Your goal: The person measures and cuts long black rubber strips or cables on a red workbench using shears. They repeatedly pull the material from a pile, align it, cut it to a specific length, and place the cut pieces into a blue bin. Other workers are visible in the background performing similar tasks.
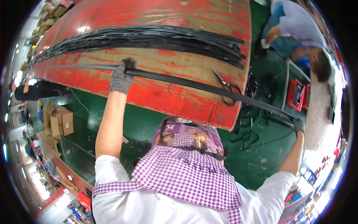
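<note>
A long black strip (186, 83) stretches across the front of the worn red table and out past its right edge. My left hand (123, 76), in a grey glove, is closed around the strip on the tabletop. Far to the right, beyond the table, my gloved right hand (298, 126) grips the strip's other end, with the arm reaching out. Scissors (226, 86) with black handles lie on the table by its right edge, and the strip passes over them. Behind the strip lies a thick bundle of similar black strips (149, 39).
The red-painted table (179, 108) has a bare, scratched top. Black strip scraps (248, 140) lie on the green floor at right. A red toolbox (296, 95) stands near a bending person (298, 30). Cardboard boxes (61, 121) sit at left, near another person (41, 89).
</note>
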The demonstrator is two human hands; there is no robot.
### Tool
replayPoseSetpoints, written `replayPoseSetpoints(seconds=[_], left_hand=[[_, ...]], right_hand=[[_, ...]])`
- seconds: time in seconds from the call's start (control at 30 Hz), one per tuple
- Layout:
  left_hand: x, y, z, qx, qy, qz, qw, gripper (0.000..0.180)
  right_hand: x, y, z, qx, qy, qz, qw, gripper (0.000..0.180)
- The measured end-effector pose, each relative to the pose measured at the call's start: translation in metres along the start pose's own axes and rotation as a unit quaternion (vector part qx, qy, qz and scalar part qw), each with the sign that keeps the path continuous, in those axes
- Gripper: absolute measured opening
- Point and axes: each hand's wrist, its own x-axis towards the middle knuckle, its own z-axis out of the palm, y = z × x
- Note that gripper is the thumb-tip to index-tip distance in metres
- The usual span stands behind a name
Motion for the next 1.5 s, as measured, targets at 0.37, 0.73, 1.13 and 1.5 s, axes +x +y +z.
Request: replayPoseSetpoints(seconds=[0.37, 0.73, 1.13, 1.5], left_hand=[[-0.101, -0.098, 0.033, -0.005, -0.057, -0.168, 0.984, 0.021], [-0.088, -0.07, 0.013, -0.097, -0.022, -0.116, 0.988, 0.014], [-0.005, 0.08, -0.082, 0.035, 0.168, 0.116, 0.978, 0.024], [0.056, -0.014, -0.142, -0.087, 0.241, 0.001, 0.967, 0.012]], right_hand=[[-0.144, -0.368, 0.015, 0.191, 0.016, -0.493, 0.849, 0.083], [-0.167, -0.398, -0.031, 0.376, -0.384, -0.415, 0.734, 0.035], [-0.124, -0.317, -0.052, 0.347, -0.467, -0.312, 0.751, 0.024], [-0.135, -0.368, 0.016, 0.309, -0.506, -0.266, 0.76, 0.022]])
